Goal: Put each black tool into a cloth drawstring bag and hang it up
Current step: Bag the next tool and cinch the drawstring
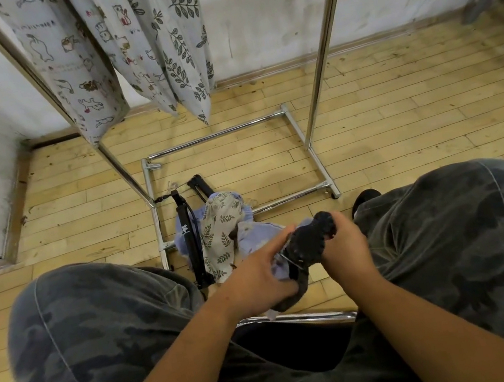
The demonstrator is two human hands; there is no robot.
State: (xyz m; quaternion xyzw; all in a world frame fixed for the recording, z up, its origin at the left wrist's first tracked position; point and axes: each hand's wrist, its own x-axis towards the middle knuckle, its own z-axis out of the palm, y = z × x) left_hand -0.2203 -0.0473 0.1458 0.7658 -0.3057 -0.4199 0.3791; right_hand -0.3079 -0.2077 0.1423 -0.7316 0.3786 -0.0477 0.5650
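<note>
My right hand grips a black tool by its knobbly upper end. My left hand clutches a pale lilac cloth bag around the tool's lower part, which is hidden in the fabric. On the floor ahead lie a leaf-print bag and more lilac cloth. Two more black tools lie there: a long one over the rack's base bar and a shorter one behind it. Three printed bags hang from the rack at the upper left, among them an animal-print bag and a leaf-print one.
A chrome clothes rack stands in front, with uprights and a rectangular floor base. My knees in camouflage trousers flank my hands. The floor is wooden planks; white walls meet in a corner at the left. A chair's metal edge shows under my arms.
</note>
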